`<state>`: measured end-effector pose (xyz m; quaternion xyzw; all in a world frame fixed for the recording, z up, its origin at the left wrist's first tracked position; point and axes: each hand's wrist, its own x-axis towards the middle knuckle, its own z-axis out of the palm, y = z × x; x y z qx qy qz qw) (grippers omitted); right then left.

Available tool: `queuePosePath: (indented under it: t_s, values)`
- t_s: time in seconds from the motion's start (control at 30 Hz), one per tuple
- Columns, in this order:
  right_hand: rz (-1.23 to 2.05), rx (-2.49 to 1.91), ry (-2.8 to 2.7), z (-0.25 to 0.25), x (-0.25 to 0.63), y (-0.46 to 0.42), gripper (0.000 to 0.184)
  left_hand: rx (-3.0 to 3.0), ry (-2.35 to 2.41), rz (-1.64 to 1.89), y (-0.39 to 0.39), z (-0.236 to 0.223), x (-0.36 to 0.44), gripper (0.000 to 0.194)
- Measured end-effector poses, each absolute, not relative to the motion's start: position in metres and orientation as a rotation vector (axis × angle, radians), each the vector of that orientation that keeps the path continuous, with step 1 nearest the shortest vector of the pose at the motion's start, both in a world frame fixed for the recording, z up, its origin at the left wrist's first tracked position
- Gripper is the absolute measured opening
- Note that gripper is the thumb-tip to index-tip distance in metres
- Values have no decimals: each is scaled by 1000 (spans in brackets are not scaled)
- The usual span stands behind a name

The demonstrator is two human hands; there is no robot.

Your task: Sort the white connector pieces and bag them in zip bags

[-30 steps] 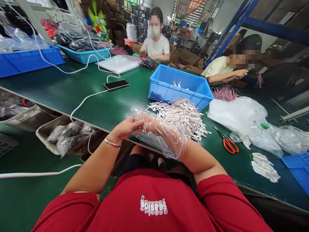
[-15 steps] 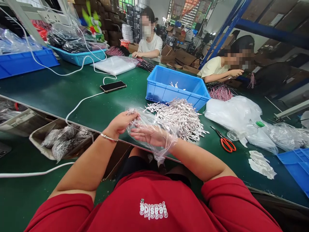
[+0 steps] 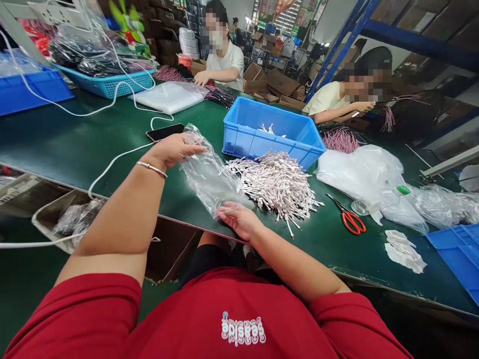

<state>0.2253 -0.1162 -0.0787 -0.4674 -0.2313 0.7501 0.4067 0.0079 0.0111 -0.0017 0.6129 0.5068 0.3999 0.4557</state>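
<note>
Clear plastic bag (image 3: 212, 174), spreading step imo; L hand (image 3: 172, 149) pinches far end; R hand (image 3: 242, 222) half-open at near end, grip unclear; next move prob needs steady pinch.

Orange-handled scissors (image 3: 352, 222) are seen near crumpled white material (image 3: 404, 251) on a green desk (image 3: 75, 139); dark bundles (image 3: 82, 56) are held in a turquoise basket (image 3: 102, 87).

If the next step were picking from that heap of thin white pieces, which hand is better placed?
Probably the right hand: it is nearer the heap of thin white pieces, at the near end of the clear plastic bag. The left hand pinches the bag's far end, farther from the heap.
</note>
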Motion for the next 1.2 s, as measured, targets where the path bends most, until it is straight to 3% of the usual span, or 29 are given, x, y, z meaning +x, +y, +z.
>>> queuePosePath:
  t_s: [0.1,0.23,0.3,0.43,0.5,0.7,0.83,0.9,1.0,1.1,1.2]
  values:
    - [1570,-1203,-619,-72,227,-117,70,1366,1070,955,23,-9,1,34]
    - [1605,-1191,-776,-64,234,-95,74,1357,1004,926,26,-14,-5,41]
    - [1674,-1243,-908,-63,236,-81,62,1375,989,884,29,-17,-9,49]
    - [1551,-1406,-1147,-64,232,-61,17,1484,1129,638,49,-30,-22,60]
    - [1517,-1472,-1216,-64,221,-56,11,1557,1283,478,66,-35,-27,61]
    - [1632,-1589,-1405,-65,181,-57,56,1947,1971,116,98,-19,-26,75]
    - [1618,-1611,-1734,-65,191,-70,62,2209,2137,-23,65,-19,-14,40]
    - [1310,-1678,-2026,-59,207,-76,50,2255,2041,-63,39,-32,-7,36]
    - [474,-1556,-2231,-46,225,-78,23,2298,1974,-84,8,-56,1,43]
    - [20,-1174,-2302,-39,222,-74,30,2292,1965,-76,0,-72,3,55]
    - [-49,-1038,-2558,-48,206,-69,48,2252,1890,-161,7,-76,2,74]
